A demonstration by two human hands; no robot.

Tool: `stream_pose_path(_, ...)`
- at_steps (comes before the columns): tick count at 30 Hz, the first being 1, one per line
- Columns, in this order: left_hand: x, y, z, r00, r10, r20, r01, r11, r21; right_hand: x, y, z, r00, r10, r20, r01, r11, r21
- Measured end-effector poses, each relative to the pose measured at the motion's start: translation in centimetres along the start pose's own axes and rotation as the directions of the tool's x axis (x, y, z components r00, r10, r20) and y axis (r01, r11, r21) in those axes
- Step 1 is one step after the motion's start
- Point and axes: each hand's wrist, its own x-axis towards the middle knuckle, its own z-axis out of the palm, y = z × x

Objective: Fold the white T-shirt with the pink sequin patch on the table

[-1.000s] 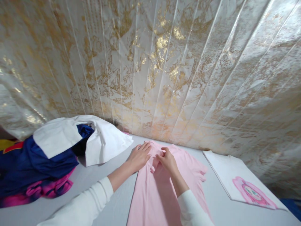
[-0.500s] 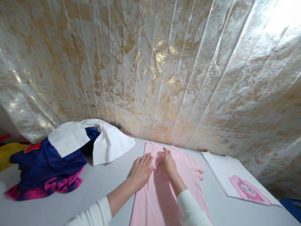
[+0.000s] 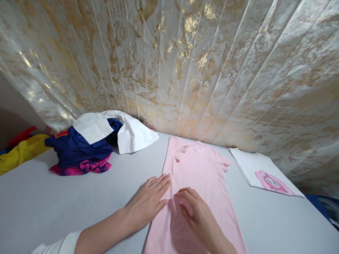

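A pink T-shirt (image 3: 201,176) lies spread on the white surface in front of me, its left side folded inward in a long strip. The folded-over sleeve (image 3: 182,152) is rumpled near the top left. My left hand (image 3: 150,199) rests flat along the shirt's left edge, fingers stretched out. Over the middle of the shirt, my right hand (image 3: 194,211) is loosely bent, with a gap between thumb and fingers and nothing seen in it. Its fingertips are close to the cloth; whether they touch it I cannot tell.
On the left sits a heap of clothes with a white garment (image 3: 132,135) over a dark blue one (image 3: 82,150) and a pink-purple one (image 3: 92,165). Yellow cloth (image 3: 23,153) lies beyond. A folded white shirt with a pink print (image 3: 272,181) lies right. A shiny gold-patterned sheet (image 3: 169,70) hangs behind.
Both hands have moved down the shirt toward me, away from the folded sleeve, which now shows uncovered. The right fingers have come off the sleeve. The view has tilted downward.
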Motion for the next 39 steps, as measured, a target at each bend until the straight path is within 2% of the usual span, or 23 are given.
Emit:
stream_pose_path(3, -2.0, 0.8, 0.2, 0.999, -0.013, 0.037, 0.014, 1.000, -0.014, -1.3, -0.9, 1.4, 0.998, -0.054, 0.034, 0.051, 0.996, 0.072)
stream_pose_path(7, -1.8, 1.0, 0.3, 0.997, -0.045, 0.068, 0.046, 0.999, -0.012, -1.7, -1.9, 3.0, 0.963, -0.201, 0.178, 0.191, 0.979, 0.068)
stream_pose_path(9, -1.6, 1.0, 0.3, 0.997, -0.043, 0.058, 0.044, 0.999, -0.017, -1.9, -2.2, 3.3, 0.944, -0.223, 0.244, 0.214, 0.975, 0.063)
stream_pose_path(11, -1.6, 0.9, 0.4, 0.998, -0.042, 0.049, 0.043, 0.999, -0.023, -2.2, -2.3, 3.1, 0.940, -0.224, 0.259, 0.211, 0.974, 0.081)
stream_pose_path(16, -1.6, 0.9, -0.2, 1.000, -0.027, 0.013, 0.028, 0.995, -0.099, -2.7, -2.5, 2.4, 0.957, -0.190, 0.219, 0.173, 0.980, 0.095)
stream_pose_path(19, -2.5, 1.5, -1.8, 0.995, -0.019, -0.101, -0.008, 0.966, -0.260, -2.7, -2.7, 2.0, 0.970, -0.170, 0.172, 0.153, 0.983, 0.106)
stream_pose_path(22, -4.5, 2.6, -3.5, 0.983, 0.014, -0.183, -0.093, 0.896, -0.435, -2.6, -2.4, 2.1, 0.968, -0.214, 0.128, 0.198, 0.972, 0.127)
stream_pose_path(25, -6.6, 3.5, -4.2, 0.982, 0.119, -0.148, -0.179, 0.848, -0.500, -2.3, -1.8, 2.7, 0.968, -0.227, 0.105, 0.215, 0.970, 0.115)
stream_pose_path(27, -7.4, 3.7, -4.1, 0.983, 0.158, -0.093, -0.183, 0.853, -0.488, -2.0, -1.4, 3.2, 0.975, -0.209, 0.073, 0.203, 0.976, 0.081)
stream_pose_path(32, -7.5, 3.5, -3.6, 0.993, 0.115, -0.017, -0.112, 0.904, -0.413, -1.6, -1.1, 4.0, 0.983, -0.181, 0.032, 0.180, 0.983, 0.017)
stream_pose_path(39, -7.4, 3.7, -3.2, 0.997, 0.068, -0.030, -0.074, 0.911, -0.405, -1.3, -1.5, 3.9, 0.988, -0.153, 0.015, 0.153, 0.986, -0.060)
